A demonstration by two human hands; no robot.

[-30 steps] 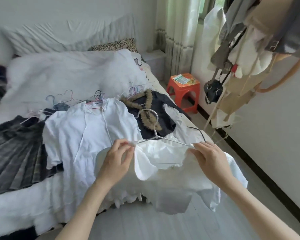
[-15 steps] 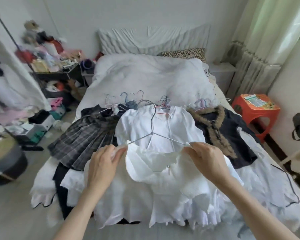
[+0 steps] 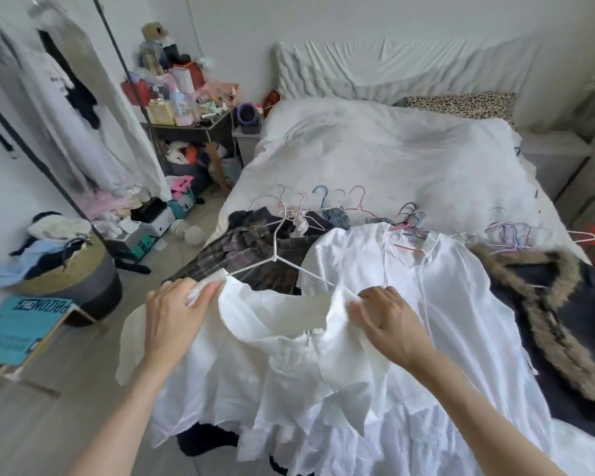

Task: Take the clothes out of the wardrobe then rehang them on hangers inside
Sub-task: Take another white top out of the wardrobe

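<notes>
A person's left hand [image 3: 172,314] and right hand [image 3: 389,321] each pinch a shoulder of a white blouse [image 3: 289,365] on a white hanger [image 3: 275,255]. Other clothes lie across the bed [image 3: 392,159].

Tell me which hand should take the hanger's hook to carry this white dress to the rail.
Probably the left hand. It grips the white dress at the shoulder nearest the clothes rail, and the hanger hook leans toward it. The right hand holds the far shoulder.
</notes>
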